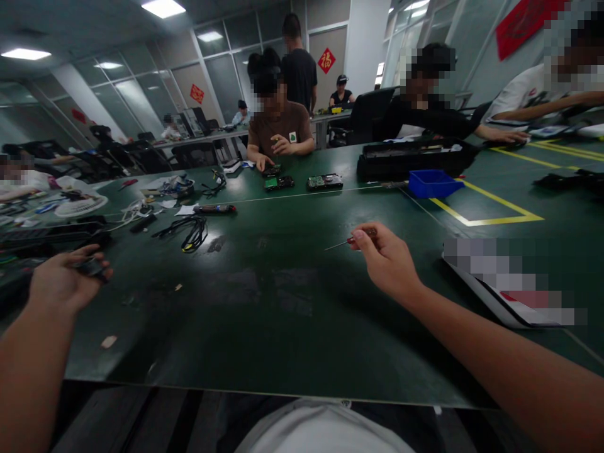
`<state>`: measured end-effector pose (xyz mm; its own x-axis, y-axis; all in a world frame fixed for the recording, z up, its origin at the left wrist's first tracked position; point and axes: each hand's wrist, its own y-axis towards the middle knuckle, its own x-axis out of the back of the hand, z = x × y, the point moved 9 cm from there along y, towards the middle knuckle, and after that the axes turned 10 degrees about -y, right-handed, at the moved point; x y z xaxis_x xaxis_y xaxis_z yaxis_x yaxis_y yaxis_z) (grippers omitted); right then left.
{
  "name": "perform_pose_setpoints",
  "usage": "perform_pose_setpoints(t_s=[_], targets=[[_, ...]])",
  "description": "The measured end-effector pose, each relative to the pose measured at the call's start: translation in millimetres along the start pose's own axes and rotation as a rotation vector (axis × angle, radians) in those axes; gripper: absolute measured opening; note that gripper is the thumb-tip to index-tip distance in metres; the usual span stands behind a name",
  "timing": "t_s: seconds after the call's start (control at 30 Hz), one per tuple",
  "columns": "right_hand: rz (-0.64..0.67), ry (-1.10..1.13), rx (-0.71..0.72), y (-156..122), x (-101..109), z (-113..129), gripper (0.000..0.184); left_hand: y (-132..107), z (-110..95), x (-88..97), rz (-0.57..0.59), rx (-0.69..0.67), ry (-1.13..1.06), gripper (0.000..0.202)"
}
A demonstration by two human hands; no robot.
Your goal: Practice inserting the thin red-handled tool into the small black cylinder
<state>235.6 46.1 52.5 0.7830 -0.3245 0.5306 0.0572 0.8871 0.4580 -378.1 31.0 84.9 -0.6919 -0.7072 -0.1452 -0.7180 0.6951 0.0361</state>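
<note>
My right hand point(384, 255) is closed round the handle of a thin screwdriver point(336, 245), its shaft pointing left above the green table point(264, 346). At the left, my left hand point(66, 280) is raised over the table's edge area with its fingers curled round a small dark object point(92, 267). Its kind is unclear, since the fingers and dim light hide much of it. Beyond that hand lie black parts point(51, 233). A coil of black cable point(191, 236) rests between the two hands, farther back.
Across the table a person point(280, 126) handles parts beside a green circuit board point(278, 183) and a hard drive point(325, 181). To the right stand a blue bin point(434, 184), a long black unit point(415, 157) and a white packet point(504, 289). A screwdriver-like tool point(214, 209) lies left of centre.
</note>
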Motion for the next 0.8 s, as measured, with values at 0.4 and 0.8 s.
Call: perform_pose_setpoints(t_s=[0.4, 0.8], targets=[[0.023, 0.091, -0.001, -2, 1, 1, 0.023, -141, 55, -218.5, 0.785, 0.154, 0.257, 0.04], [-0.003, 0.006, 0.024, -3, 9, 11, 0.033, -254, 86, -325.6, 1.147, -0.027, 0.288, 0.051]])
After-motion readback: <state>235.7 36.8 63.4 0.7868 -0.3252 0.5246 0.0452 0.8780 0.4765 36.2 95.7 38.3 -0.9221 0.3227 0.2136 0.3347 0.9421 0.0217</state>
